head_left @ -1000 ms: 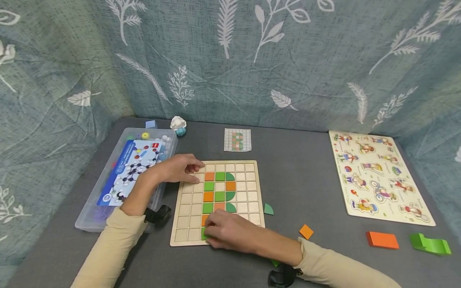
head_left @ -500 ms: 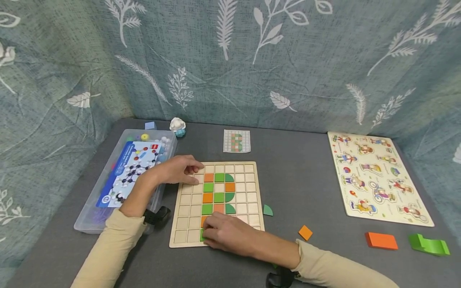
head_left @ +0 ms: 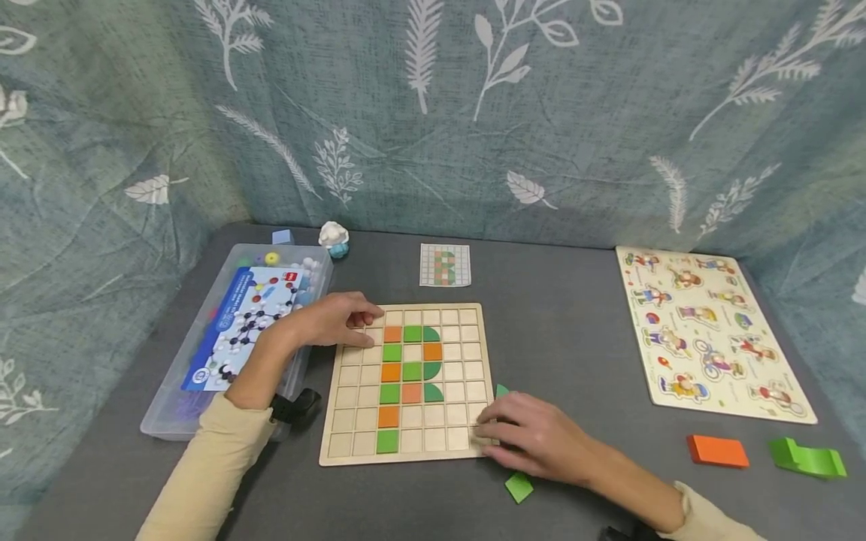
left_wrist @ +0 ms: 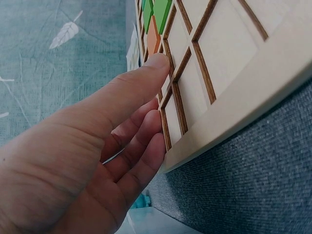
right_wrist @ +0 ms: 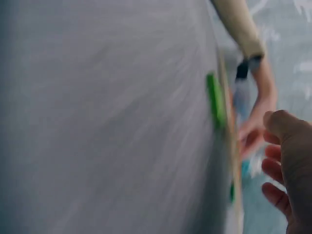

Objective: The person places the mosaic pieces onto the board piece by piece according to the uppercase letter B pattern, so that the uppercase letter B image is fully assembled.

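A wooden grid board (head_left: 325, 454) lies on the table, with orange squares (head_left: 389, 416), green squares (head_left: 388, 441) and dark green quarter-circle tiles (head_left: 432, 391) in its cells. My left hand (head_left: 331, 321) rests on the board's upper left part, thumb tip touching the surface in the left wrist view. Over the lower right edge hovers my right hand (head_left: 541, 436), its fingers loosely bent; nothing shows between them in the blurred right wrist view. Beside that hand lie a loose green square tile (head_left: 519, 487) and a partly covered quarter-circle tile (head_left: 501, 390).
Left of the board stands a clear plastic box (head_left: 158, 409) with a molecule-model card. A small pattern card (head_left: 444, 265) and a white-and-blue figurine (head_left: 334, 237) lie behind. To the right are a picture puzzle (head_left: 717, 338), an orange block (head_left: 718, 451) and a green block (head_left: 808, 458).
My right hand has left the green square in the bottom row and moved right, off most of the board. It now covers where the loose orange tile lay. My left hand stays put.
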Action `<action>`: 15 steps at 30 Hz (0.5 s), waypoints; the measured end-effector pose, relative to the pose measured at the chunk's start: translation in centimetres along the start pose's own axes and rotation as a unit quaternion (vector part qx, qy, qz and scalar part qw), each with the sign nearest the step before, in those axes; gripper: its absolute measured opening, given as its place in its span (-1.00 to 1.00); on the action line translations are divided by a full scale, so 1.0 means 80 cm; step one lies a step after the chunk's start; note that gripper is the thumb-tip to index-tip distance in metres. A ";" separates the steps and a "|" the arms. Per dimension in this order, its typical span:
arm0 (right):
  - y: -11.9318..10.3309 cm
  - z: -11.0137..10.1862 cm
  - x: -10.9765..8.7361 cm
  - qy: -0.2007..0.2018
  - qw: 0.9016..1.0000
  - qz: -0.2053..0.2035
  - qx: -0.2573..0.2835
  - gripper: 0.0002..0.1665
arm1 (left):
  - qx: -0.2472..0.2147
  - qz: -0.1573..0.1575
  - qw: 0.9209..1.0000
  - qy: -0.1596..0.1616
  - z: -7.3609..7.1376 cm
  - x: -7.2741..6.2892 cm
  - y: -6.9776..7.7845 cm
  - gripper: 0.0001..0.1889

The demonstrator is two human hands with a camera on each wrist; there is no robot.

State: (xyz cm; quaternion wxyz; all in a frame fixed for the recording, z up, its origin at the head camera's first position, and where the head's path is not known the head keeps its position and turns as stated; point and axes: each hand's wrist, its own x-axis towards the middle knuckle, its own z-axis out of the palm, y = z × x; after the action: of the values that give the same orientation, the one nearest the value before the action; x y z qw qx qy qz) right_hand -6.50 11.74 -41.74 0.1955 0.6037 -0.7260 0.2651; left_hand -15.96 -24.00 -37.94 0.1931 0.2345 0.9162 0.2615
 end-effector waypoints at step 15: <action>0.024 -0.074 -0.118 -0.012 0.992 0.122 0.023 -0.41 | 0.003 0.000 1.000 -0.002 -0.001 0.000 0.000 -0.52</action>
State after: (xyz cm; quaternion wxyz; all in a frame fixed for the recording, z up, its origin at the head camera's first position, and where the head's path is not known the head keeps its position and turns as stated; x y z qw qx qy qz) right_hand -6.74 22.94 -43.09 0.1389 0.5178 -0.7906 0.2960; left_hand -16.05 -24.05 -37.87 0.1939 0.2358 0.9166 0.2581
